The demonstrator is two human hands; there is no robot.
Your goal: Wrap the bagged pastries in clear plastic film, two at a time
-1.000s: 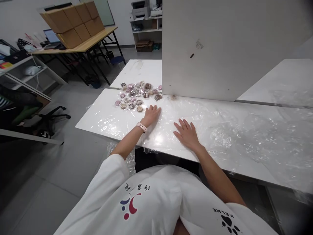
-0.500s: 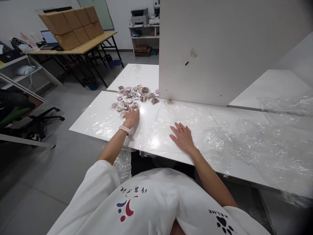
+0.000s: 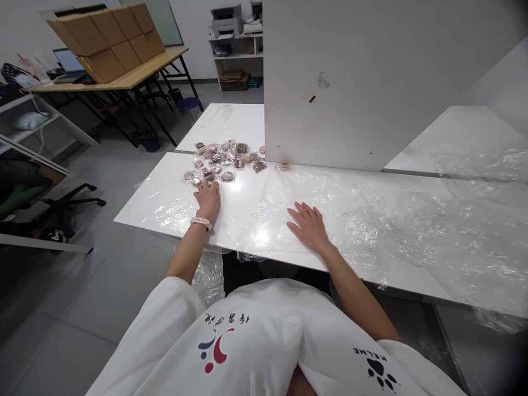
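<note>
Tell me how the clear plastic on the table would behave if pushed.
The plastic would probably crumple rather than slide flat: it's already wrinkled. It looks floppy, drooping past the table, and likely light, being see-through.

There are two bare hands, one left hand (image 3: 208, 199) and one right hand (image 3: 310, 226), and one pale pink perforated wristband (image 3: 201, 222). Small round and square pieces in clear wrappers (image 3: 227, 176), pink, brown and tan, number more than a dozen, heaped too closely for an exact count; one tan round wrapped piece (image 3: 284, 166) lies apart. Further off are at least seven brown cardboard boxes (image 3: 106, 66), one blue round stool (image 3: 188, 103) and one open laptop (image 3: 69, 60).
</note>
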